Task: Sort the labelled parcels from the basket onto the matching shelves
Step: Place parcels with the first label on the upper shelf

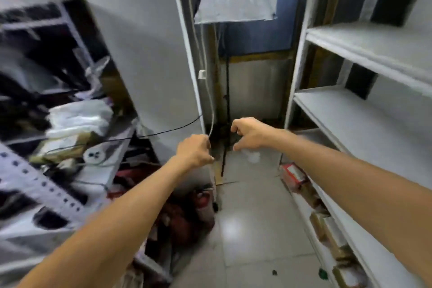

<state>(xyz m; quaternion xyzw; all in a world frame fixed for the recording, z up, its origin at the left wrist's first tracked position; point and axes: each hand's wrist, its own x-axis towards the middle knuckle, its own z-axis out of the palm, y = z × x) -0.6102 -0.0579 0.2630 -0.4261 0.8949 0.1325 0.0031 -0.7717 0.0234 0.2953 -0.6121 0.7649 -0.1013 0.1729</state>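
Both my arms reach forward into a narrow aisle. My left hand (194,150) is curled into a fist near the edge of a tall white panel (145,58), and I see no parcel in it. A white cable (211,110) hangs down to that hand; whether the fingers touch it is unclear. My right hand (248,133) hovers with loosely bent fingers and holds nothing. White shelves (364,54) stand on the right. Several brown parcels (327,229) and a red-and-white box (293,175) lie on the lowest level. No basket is in view.
A cluttered metal rack (70,124) with white bags, cables and a round socket fills the left side. Red objects (201,199) sit on the floor under the panel. The tiled floor (252,229) runs between the two units to a blue wall and a plastic-covered window.
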